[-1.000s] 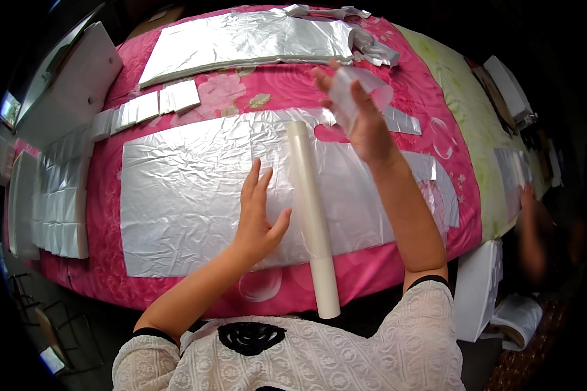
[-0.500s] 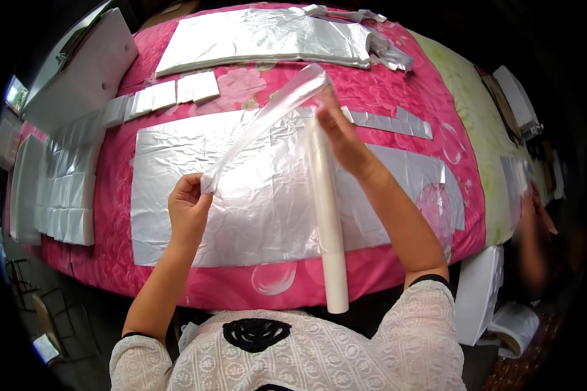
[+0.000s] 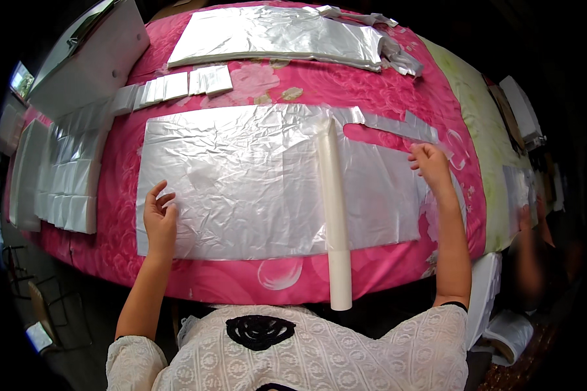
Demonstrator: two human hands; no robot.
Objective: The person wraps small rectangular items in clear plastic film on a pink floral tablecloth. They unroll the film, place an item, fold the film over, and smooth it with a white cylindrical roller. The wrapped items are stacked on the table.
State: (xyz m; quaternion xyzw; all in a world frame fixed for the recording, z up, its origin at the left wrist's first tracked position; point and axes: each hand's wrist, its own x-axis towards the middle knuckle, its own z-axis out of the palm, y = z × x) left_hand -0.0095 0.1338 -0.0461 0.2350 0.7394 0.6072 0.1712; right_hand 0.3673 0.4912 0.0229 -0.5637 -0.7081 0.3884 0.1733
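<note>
A wide, wrinkled silvery-white plastic bag [image 3: 254, 176] lies flat on the table, with handle-like strips at its right end. Across it rests a long translucent white tube [image 3: 336, 215], its near end jutting past the table's front edge. By the bag's left edge hovers my left hand [image 3: 160, 218], fingers bent and apart, nothing visible in them. My right hand [image 3: 432, 169] is over the bag's right end, near the strips. Its fingers are loosely curled with small gaps, and I see no film gripped in them.
A stack of silvery bags [image 3: 277, 39] lies at the back. White folded packets [image 3: 68, 182] stand in rows at the left, near a white box [image 3: 98, 62]. On the right, another person's hands [image 3: 531, 221] are beside a pale green cloth [image 3: 482, 130].
The film strip my left hand pinched and lifted now lies down, and that hand has loosened and moved left. My right hand has moved from the tube's far end to the right.
</note>
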